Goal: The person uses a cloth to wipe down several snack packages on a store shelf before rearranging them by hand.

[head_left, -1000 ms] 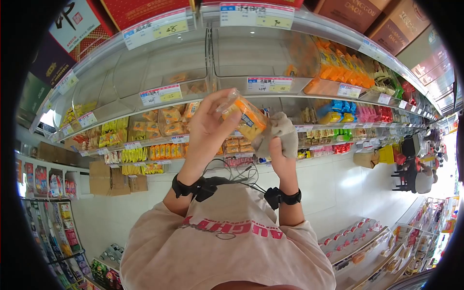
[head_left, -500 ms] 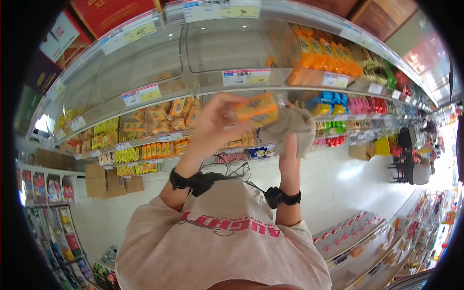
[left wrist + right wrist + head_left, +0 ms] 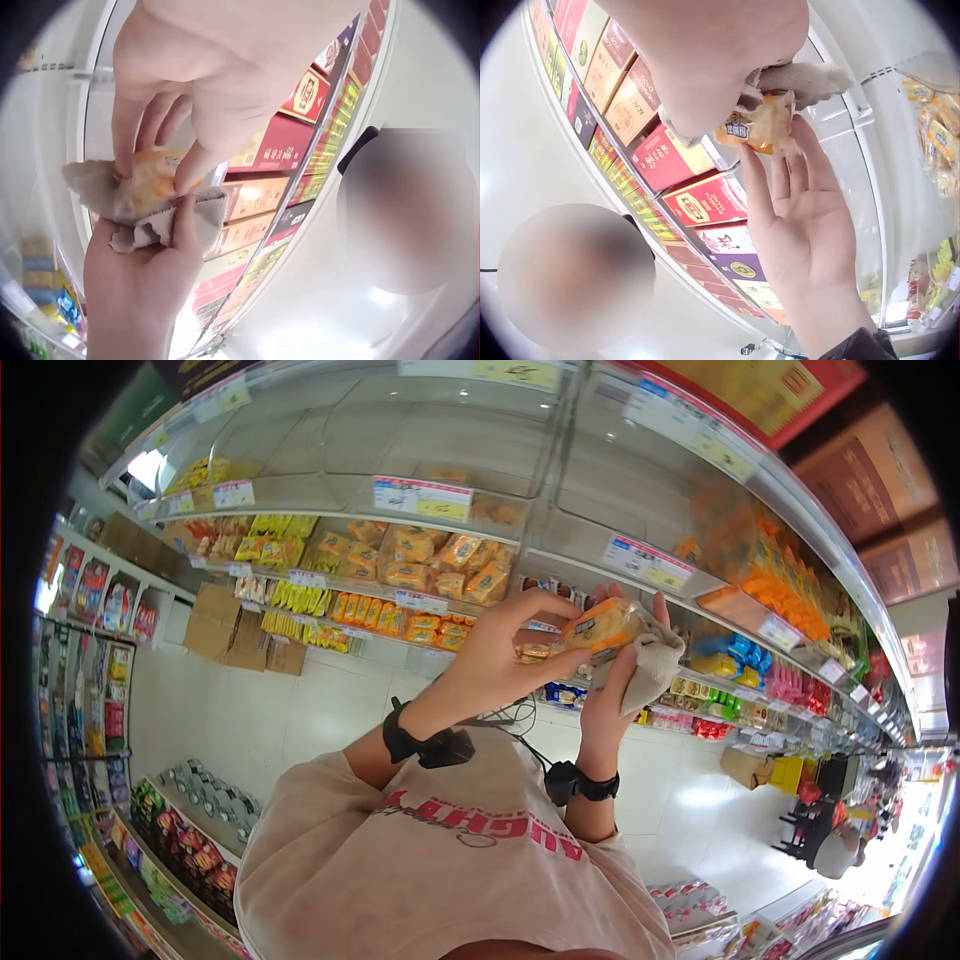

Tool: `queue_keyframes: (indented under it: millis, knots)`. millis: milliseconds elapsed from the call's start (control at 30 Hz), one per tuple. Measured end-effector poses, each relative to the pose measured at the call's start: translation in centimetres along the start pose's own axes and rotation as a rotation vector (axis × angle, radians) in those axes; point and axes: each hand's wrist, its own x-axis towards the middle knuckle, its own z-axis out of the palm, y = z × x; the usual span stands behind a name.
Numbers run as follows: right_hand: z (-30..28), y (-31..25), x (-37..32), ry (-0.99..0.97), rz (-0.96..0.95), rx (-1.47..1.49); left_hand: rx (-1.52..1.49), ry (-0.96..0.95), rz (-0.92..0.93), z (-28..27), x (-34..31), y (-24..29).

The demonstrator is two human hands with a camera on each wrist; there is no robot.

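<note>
An orange-and-clear wrapped snack packet is held up in front of the shelves, pinched between the thumb and fingertips of my left hand. My right hand grips a grey-beige cloth, its thumb pressing the folds. The cloth lies right against the packet's side. From the left wrist view, the cloth wraps partly round the lower part of the packet. Blue lettering shows on the packet in the right wrist view, where my right fingers are mostly hidden.
Shelf bins of similar orange packets stand just beyond my left hand. An upper clear shelf with price tags runs close above both hands. Gift boxes line the top right. Cables hang between my wrists. Cardboard boxes stand on the floor.
The packet has been turned in my left hand and now meets the cloth, which my right hand still holds. The head view has swung, so the shelves appear tilted and shifted.
</note>
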Motion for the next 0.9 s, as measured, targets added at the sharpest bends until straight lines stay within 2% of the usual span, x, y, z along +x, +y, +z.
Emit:
queue_keyframes:
  millis: [67, 100, 167, 233, 333, 433, 533, 633, 733, 767, 800, 867, 900]
  knots:
    - [0.9, 0.4, -0.2, -0.123, 0.014, -0.081, -0.035, -0.011, -0.124, -2.1, -0.9, 1.3]
    - [1.4, 0.5, -0.2, -0.199, 0.012, -0.155, 0.055, -0.002, -0.08, -3.0, -1.4, 1.2]
    - [2.6, 1.1, 0.2, -0.286, 0.04, 0.079, 0.235, 0.014, 0.005, -4.9, -2.3, 1.0]
    - [4.0, 1.8, 0.7, -0.366, 0.072, 0.311, 0.172, 0.031, -0.032, -6.8, -3.1, 1.0]
    - [5.9, 2.1, 0.2, -0.388, 0.189, -0.025, 0.006, 0.082, -0.066, -9.0, -4.1, 1.0]
    - [8.3, 3.2, -0.2, -0.459, -0.032, -0.425, -0.091, 0.196, -0.056, -11.5, -5.0, -0.4]
    - [10.3, 4.3, -0.9, -0.508, 0.151, -0.426, -0.132, 0.254, -0.095, -14.3, -6.0, -1.1]
    - [12.4, 5.8, 0.0, -0.694, 0.25, -0.549, -0.147, 0.273, -0.192, -17.0, -6.9, -3.4]
    - [15.5, 8.8, 0.2, -0.759, 0.223, -0.651, -0.111, 0.288, -0.333, -19.8, -7.7, -5.8]
    - [16.2, 9.9, -0.1, -0.715, 0.458, -0.597, -0.111, 0.291, -0.368, -20.8, -8.1, -6.7]
    - [17.1, 11.0, -0.1, -0.731, 0.429, -0.602, -0.112, 0.294, -0.401, -21.7, -8.2, -7.6]
    - [19.3, 13.0, 0.0, -0.767, 0.374, -0.606, -0.142, 0.433, -0.347, -23.1, -8.4, -9.0]
    - [21.1, 13.0, -0.2, -0.726, 0.432, -0.658, -0.152, 0.501, -0.321, -23.9, -8.5, -9.8]
